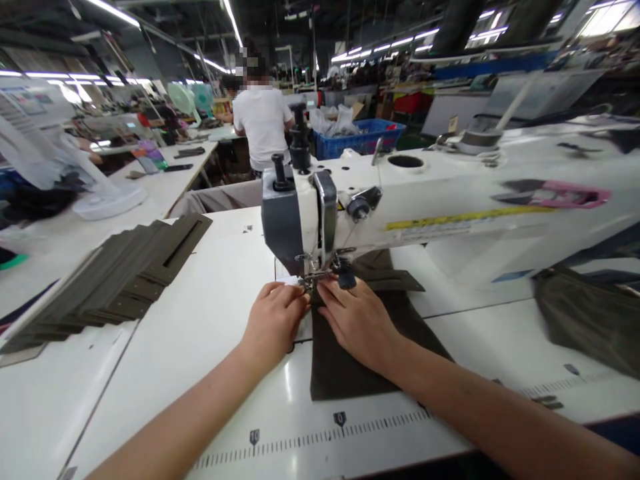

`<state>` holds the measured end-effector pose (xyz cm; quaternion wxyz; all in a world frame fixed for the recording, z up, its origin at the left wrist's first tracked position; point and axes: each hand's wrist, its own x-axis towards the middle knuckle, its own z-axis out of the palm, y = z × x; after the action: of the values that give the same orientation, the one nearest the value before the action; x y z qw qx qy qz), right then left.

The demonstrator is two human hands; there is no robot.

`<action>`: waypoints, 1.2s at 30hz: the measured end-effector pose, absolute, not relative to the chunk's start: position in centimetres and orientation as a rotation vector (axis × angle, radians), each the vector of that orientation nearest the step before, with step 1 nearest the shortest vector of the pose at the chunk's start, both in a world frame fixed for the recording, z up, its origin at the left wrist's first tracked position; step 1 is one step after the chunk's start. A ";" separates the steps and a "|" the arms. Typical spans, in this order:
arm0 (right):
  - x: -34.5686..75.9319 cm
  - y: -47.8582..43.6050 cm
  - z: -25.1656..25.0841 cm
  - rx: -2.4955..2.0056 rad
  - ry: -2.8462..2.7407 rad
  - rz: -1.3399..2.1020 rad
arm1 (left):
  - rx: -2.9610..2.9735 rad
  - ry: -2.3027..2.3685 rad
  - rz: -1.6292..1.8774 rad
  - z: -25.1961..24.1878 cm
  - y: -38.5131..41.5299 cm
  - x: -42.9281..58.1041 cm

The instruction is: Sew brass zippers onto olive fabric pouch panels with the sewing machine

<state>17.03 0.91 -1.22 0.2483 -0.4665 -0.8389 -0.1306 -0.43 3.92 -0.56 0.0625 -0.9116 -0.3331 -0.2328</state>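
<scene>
A white sewing machine [430, 193] stands over the table, its presser foot [313, 280] lowered near a dark olive fabric piece [345, 373]. My right hand [360, 320] lies on that fabric, fingers stretched out toward the needle area. To the left of the foot, my left hand [275, 317] has its fingers curled together at the fabric's left edge; what they pinch is hidden. A small white piece [286, 281] shows just above the left fingers. Under the machine arm, a dark strip [395, 280] lies across the fabric's far part.
Overlapping dark olive pieces [115, 280] fan out on the table's left side. Dark cloth [590, 320] lies at the right. Pink-handled snips [565, 193] rest against the machine arm. A printed ruler [300, 440] runs along the front edge. A person in white [263, 127] works beyond.
</scene>
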 end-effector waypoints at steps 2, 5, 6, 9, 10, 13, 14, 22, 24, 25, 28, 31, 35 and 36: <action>17.0 1.4 -1.5 -1.303 -2.306 -0.236 | -2.724 -1.007 -0.649 -0.4 3.8 -0.3; 17.0 1.7 -1.7 -1.309 -2.363 -0.155 | -2.689 -1.005 -0.586 -0.2 3.7 -0.1; 17.0 1.8 -1.7 -1.310 -2.371 -0.147 | -2.680 -0.998 -0.578 -0.2 3.7 -0.1; 17.1 1.9 -1.6 -1.313 -2.388 -0.129 | -2.675 -0.977 -0.563 -0.1 3.8 0.1; 17.1 1.9 -1.6 -1.314 -2.395 -0.124 | -2.680 -0.971 -0.563 -0.1 3.9 0.1; 17.2 1.9 -1.6 -1.331 -2.418 -0.118 | -2.690 -0.966 -0.568 0.0 4.0 0.2; 17.2 1.9 -1.6 -1.335 -2.423 -0.116 | -2.690 -0.968 -0.566 0.0 4.0 0.2; 17.2 2.2 -1.7 -1.332 -2.407 -0.103 | -2.686 -0.977 -0.541 -0.1 4.3 0.4; 17.3 2.4 -1.7 -1.327 -2.400 -0.115 | -2.674 -0.976 -0.553 -0.2 4.5 0.4; 17.2 2.5 -1.7 -1.325 -2.397 -0.121 | -2.666 -0.976 -0.559 -0.3 4.6 0.4; 17.2 2.6 -1.7 -1.312 -2.388 -0.133 | -2.648 -0.979 -0.580 -0.5 4.8 0.4; 17.2 2.7 -1.7 -1.296 -2.379 -0.137 | -2.652 -0.978 -0.604 -0.5 4.8 0.5; 17.3 2.9 -1.6 -1.283 -2.372 -0.127 | -2.655 -0.990 -0.612 -0.3 4.9 0.5; 17.3 2.9 -1.6 -1.281 -2.372 -0.127 | -2.655 -0.994 -0.610 -0.3 4.9 0.5</action>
<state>17.25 2.95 -1.59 0.2198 -0.4631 -0.8574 -0.0460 0.46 4.92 -0.29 0.1207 -0.9088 -0.3403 -0.2090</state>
